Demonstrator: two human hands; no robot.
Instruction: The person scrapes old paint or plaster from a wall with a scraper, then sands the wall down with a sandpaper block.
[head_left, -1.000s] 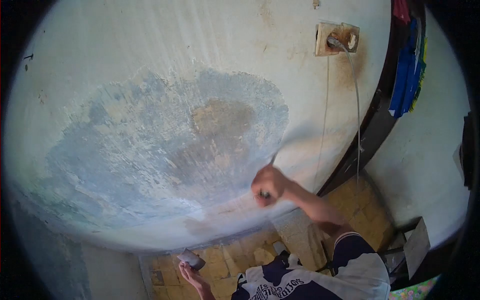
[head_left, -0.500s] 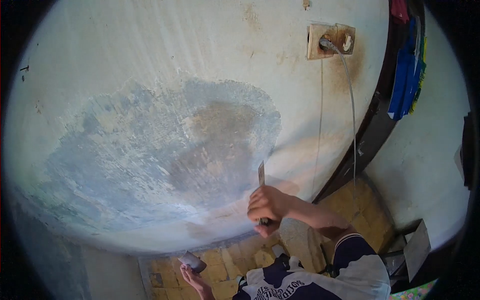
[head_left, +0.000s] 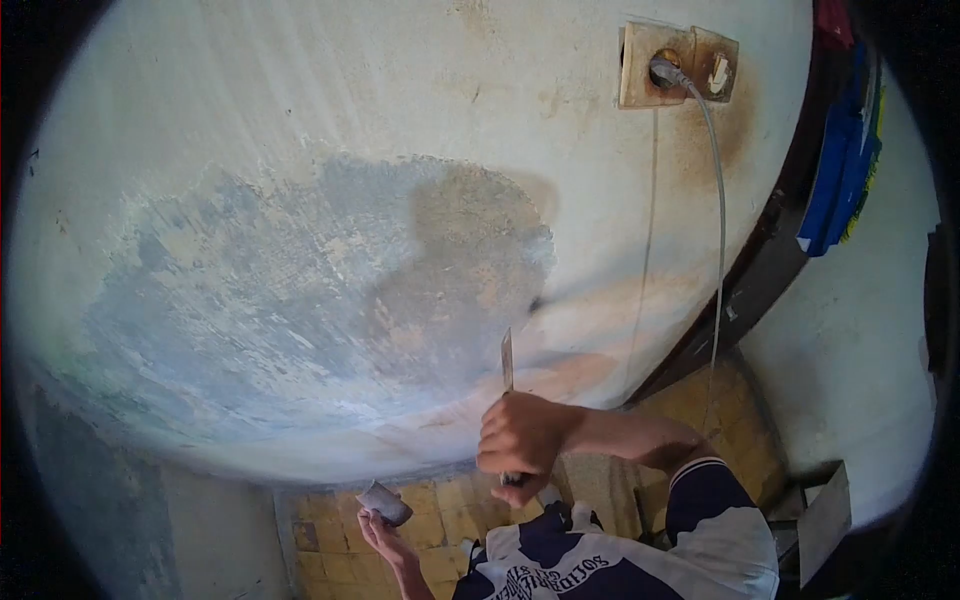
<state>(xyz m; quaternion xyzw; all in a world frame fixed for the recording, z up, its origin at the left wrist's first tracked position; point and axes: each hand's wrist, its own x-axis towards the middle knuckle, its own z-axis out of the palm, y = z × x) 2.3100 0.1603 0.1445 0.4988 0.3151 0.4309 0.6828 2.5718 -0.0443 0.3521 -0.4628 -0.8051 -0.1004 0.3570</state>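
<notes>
My right hand [head_left: 522,440] is closed round the handle of a scraper [head_left: 507,362], whose narrow metal blade points up in front of the wall. The lower end of the handle shows below my fist. Lower left, my left hand [head_left: 380,535] pinches a curled piece of grey sandpaper [head_left: 384,504] between thumb and fingers, held above the floor. Facing both hands is the wall [head_left: 330,100], which bears a large rough grey patch [head_left: 250,290] where the pale paint is gone. Shadows fall across the patch's right side.
A socket [head_left: 655,68] with a plugged-in grey cable [head_left: 718,190] sits at upper right; the cable hangs down to the yellow tiled floor [head_left: 435,510]. Blue fabric [head_left: 838,170] hangs by a dark door frame [head_left: 765,240]. A flat grey panel [head_left: 825,520] stands at lower right.
My right hand with the scraper has moved slightly down and left. The sandpaper in my left hand appears a little higher. The view has shifted a little, and the shadow on the wall has moved right.
</notes>
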